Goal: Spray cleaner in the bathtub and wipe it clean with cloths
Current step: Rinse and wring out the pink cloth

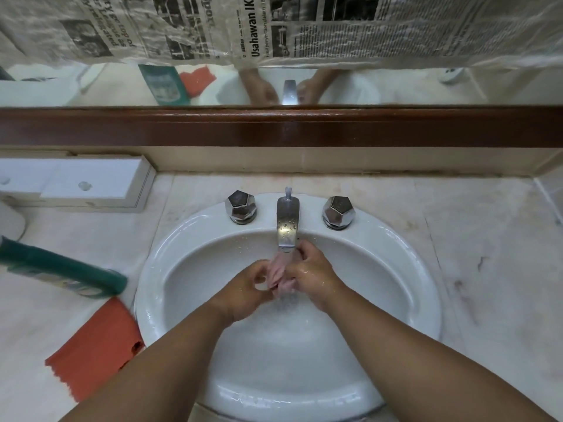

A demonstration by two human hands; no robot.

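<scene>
Scanning from the far left, I see a white box (91,181) set against the back wall of the marble desk (487,269); in front of it the green cleaner bottle (61,269) lies on its side, its lower end pointing toward the basin; just below the bottle the orange cloth (94,345) lies flat on the desk, its right corner reaching the rim of the white sink (149,300). On the back ledge of the sink stands the left chrome knob (240,207); next to it, in the middle, the chrome spout (288,223) is speckled with drops, and water runs from it into the bowl.

Both forearms reach in from the bottom edge and meet under the spout; the left hand (253,287) has its fingers curled, thumb and forefinger forming a loop; the right hand (313,275) is wet on its back, its fingers bent in toward the left one. Between them sits a pale pink shape (280,272), blurred by the running water; I cannot tell whether it is a thing being gripped or just fingers, so I cannot tell whether either hand grasps anything.

Further right stands the right chrome knob (338,213); beyond it there is bare marble. Above, a wooden frame (274,126) borders the mirror (396,86), whose upper part is covered by newspaper (274,25).
</scene>
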